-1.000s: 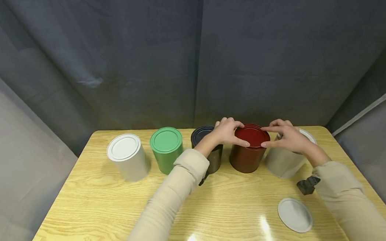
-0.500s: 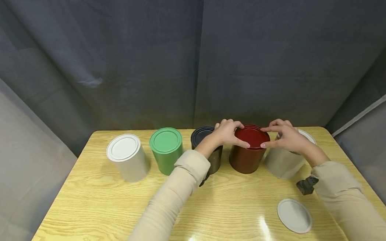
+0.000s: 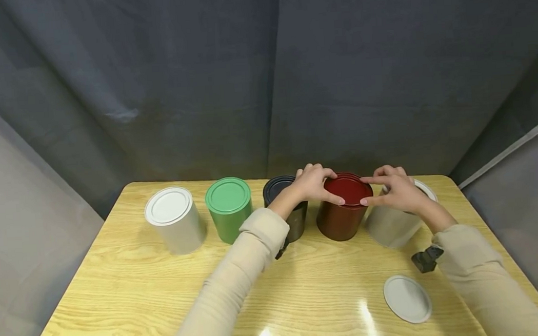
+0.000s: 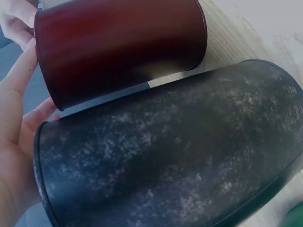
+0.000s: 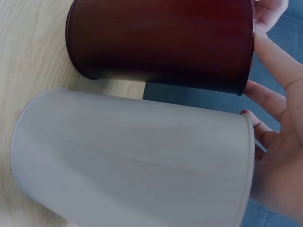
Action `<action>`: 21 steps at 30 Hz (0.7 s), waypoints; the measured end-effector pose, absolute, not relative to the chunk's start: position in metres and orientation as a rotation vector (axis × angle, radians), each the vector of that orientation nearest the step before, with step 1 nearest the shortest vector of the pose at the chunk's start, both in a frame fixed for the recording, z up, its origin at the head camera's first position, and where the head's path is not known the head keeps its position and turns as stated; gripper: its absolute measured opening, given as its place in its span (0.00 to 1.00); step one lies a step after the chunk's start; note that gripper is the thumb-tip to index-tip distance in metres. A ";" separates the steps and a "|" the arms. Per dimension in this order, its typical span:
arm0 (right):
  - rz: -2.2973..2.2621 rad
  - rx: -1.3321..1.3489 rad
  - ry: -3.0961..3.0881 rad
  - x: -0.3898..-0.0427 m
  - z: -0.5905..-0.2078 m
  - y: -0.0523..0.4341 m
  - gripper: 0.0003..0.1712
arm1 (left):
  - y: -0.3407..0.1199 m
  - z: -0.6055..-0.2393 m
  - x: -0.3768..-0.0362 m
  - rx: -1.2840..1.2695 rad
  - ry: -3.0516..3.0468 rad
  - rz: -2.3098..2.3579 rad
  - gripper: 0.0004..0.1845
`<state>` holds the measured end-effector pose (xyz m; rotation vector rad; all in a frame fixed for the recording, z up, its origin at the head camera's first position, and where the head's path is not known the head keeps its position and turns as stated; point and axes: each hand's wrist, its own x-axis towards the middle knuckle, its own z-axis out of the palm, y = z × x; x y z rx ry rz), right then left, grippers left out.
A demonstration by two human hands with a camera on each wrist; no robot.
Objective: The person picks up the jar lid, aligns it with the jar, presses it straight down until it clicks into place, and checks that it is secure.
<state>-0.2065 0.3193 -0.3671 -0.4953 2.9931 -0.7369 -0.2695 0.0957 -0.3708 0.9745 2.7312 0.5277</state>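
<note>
red lid (image 3: 350,189) sits on the red can (image 3: 341,217) mid-row on the tabletop (image 3: 133,299); left hand (image 3: 313,183) and right hand (image 3: 392,190) pinch its rim, seating unclear; a grey lid (image 3: 407,299) lies loose. left wrist: black can (image 4: 175,156) fills the frame. right wrist: grey can (image 5: 132,156), its top hidden.

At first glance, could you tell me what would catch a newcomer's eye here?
Both hands, the left hand and the right hand, pinch the rim of the lid on the red can, mid-row at the table's far edge. A loose white lid lies near the right front, on the wooden table.
</note>
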 end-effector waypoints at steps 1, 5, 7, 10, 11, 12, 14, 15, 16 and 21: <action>-0.738 -0.505 3.001 -0.206 -0.368 0.320 0.36 | 0.095 -0.371 -0.270 0.978 2.730 0.528 0.37; -0.764 -0.525 3.017 -0.205 -0.371 0.323 0.33 | 0.091 -0.370 -0.271 0.950 2.730 0.526 0.34; -0.759 -0.521 3.027 -0.205 -0.372 0.323 0.33 | 0.090 -0.371 -0.271 0.936 2.737 0.526 0.34; -0.726 -0.501 3.044 -0.204 -0.372 0.322 0.34 | 0.090 -0.371 -0.270 0.930 2.739 0.540 0.33; -0.713 -0.489 3.047 -0.204 -0.372 0.321 0.35 | 0.091 -0.371 -0.270 0.930 2.738 0.545 0.34; -0.703 -0.480 3.046 -0.204 -0.372 0.321 0.35 | 0.091 -0.371 -0.269 0.934 2.741 0.546 0.34; -0.692 -0.464 3.044 -0.203 -0.371 0.320 0.36 | 0.093 -0.370 -0.268 0.936 2.744 0.545 0.34; -0.689 -0.457 3.043 -0.203 -0.370 0.319 0.36 | 0.094 -0.370 -0.268 0.935 2.748 0.542 0.34; -0.682 -0.452 3.044 -0.203 -0.370 0.319 0.37 | 0.095 -0.370 -0.268 0.935 2.751 0.535 0.34; -0.665 -0.455 3.048 -0.203 -0.369 0.317 0.36 | 0.096 -0.369 -0.267 0.917 2.762 0.501 0.34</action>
